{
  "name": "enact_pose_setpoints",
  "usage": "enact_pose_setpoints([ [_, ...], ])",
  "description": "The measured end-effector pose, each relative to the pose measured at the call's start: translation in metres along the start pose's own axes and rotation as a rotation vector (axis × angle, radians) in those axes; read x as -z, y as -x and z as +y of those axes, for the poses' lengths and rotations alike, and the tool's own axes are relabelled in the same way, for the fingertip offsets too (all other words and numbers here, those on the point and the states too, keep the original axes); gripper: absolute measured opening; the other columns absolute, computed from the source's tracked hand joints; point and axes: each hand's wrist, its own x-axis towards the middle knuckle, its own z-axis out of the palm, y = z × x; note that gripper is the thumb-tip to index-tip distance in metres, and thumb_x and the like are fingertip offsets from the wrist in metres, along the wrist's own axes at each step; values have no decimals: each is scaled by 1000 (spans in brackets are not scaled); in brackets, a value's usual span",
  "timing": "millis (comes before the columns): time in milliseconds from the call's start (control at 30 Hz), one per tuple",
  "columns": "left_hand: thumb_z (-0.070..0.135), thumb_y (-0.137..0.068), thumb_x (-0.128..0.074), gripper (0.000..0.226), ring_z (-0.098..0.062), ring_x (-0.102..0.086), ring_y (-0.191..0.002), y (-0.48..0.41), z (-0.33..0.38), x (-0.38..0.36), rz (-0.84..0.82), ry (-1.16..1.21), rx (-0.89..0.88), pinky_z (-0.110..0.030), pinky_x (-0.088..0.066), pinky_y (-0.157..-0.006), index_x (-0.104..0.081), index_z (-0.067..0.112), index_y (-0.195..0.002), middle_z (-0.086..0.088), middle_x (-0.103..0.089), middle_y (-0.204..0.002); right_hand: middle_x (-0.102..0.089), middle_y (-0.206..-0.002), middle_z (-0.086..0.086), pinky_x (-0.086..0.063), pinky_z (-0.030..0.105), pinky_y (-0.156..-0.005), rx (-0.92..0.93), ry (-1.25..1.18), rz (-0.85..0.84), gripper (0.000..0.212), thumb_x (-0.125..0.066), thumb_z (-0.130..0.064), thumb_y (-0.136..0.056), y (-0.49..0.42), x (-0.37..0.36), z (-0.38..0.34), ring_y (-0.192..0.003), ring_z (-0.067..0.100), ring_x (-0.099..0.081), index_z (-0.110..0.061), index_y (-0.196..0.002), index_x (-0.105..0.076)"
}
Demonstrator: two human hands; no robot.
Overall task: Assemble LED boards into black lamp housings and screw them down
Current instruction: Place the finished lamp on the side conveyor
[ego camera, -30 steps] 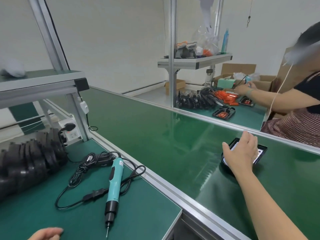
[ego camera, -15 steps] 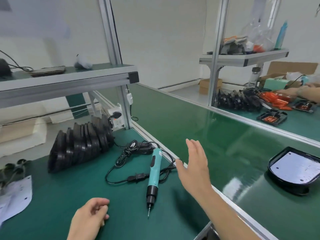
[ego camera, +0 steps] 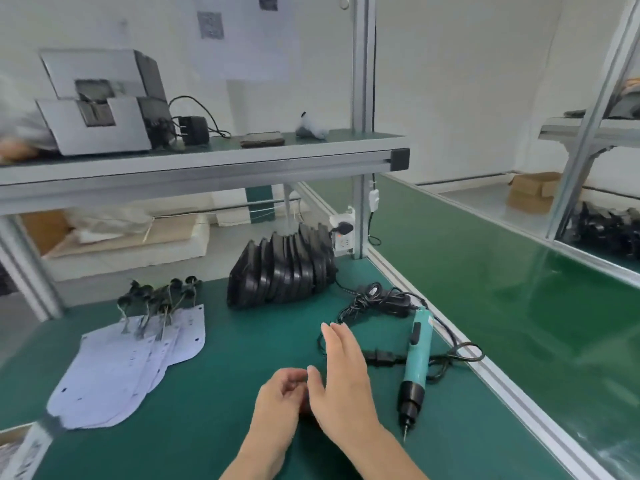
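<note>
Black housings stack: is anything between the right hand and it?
Nothing visible does: bare green mat lies between the fingers of the right hand and the stack of black housings. The screwdriver cord loops beside those fingers and off to the right, low on the mat.

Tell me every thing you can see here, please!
lamp housings: a stack, black, middle back
LED boards: a fanned pile, white, left
wired caps: a bunch, black, at the LED boards' far end
screwdriver: one, teal, right, lying flat
cable: one tangle, black, behind the screwdriver
machine: one, grey, upper shelf
conveyor belt: one, green, far right
left grip: one, empty, fingers loosely curled, front
right grip: one, fingers straight, beside the left grip
</note>
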Motion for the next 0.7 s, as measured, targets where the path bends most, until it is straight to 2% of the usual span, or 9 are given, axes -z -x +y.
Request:
enact_pose_setpoints([
  [100,1,-94,-60,13,-13,-68,-65,-6,2,11,172,40,41,-24,-50,-61,-70,9,-90,-9,-74,-84,-16,-165,-4,-1,16,-120,-30,-56,-62,59,-47,-25,-104,-4,-19,-7,-154,11,-6,-17,-158,-22],
  [200,12,-93,-62,10,-17,-64,-73,-27,14,34,368,-85,-18,-27,-46,-64,-66,15,-83,-6,-69,-87,-21,-164,-6,-12,23,-122,-100,-100,-112,56,-43,-30,-106,-6,-33,-7,-153,10,-12,-19,-158,-24],
  [300,17,-94,-65,1,-15,-60,-87,-62,36,55,470,-245,-126,-30,-45,-76,-63,17,-94,-3,-63,-105,-27,-160,-10,-20,25,-119,-137,-79,-141,56,-43,-33,-106,-7,-40,-3,-150,8,-20,-20,-157,-25],
  [333,18,-95,-65,9,-16,-58,-94,-74,43,60,490,-293,-154,-31,-44,-82,-63,17,-103,-3,-59,-111,-28,-159,-12,-21,25,-119,-132,-57,-156,56,-44,-33,-106,-7,-41,-2,-149,7,-20,-21,-157,-25],
  [400,18,-95,-66,29,-22,-51,-112,-101,55,66,513,-419,-204,-34,-42,-93,-60,13,-123,-6,-54,-123,-29,-158,-14,-23,24,-118,-106,-13,-193,56,-45,-32,-105,-6,-42,-2,-149,5,-19,-22,-157,-25],
  [467,22,-95,-65,40,-26,-44,-123,-125,67,65,490,-548,-233,-36,-38,-102,-57,12,-133,-8,-51,-133,-29,-156,-16,-24,22,-117,-93,11,-208,56,-46,-31,-104,-6,-42,-3,-147,3,-20,-24,-156,-26],
  [600,33,-96,-63,43,-27,-42,-129,-163,74,56,380,-767,-189,-39,-39,-103,-57,12,-134,-6,-47,-142,-31,-152,-19,-28,21,-113,-105,45,-206,52,-47,-31,-103,-8,-42,-5,-145,1,-23,-29,-152,-30],
  [700,34,-98,-59,39,-29,-47,-125,-177,70,53,340,-885,-124,-41,-40,-101,-60,11,-129,-8,-54,-134,-34,-148,-22,-31,17,-107,-110,66,-202,48,-48,-30,-103,-10,-42,-4,-141,0,-28,-31,-148,-34],
])
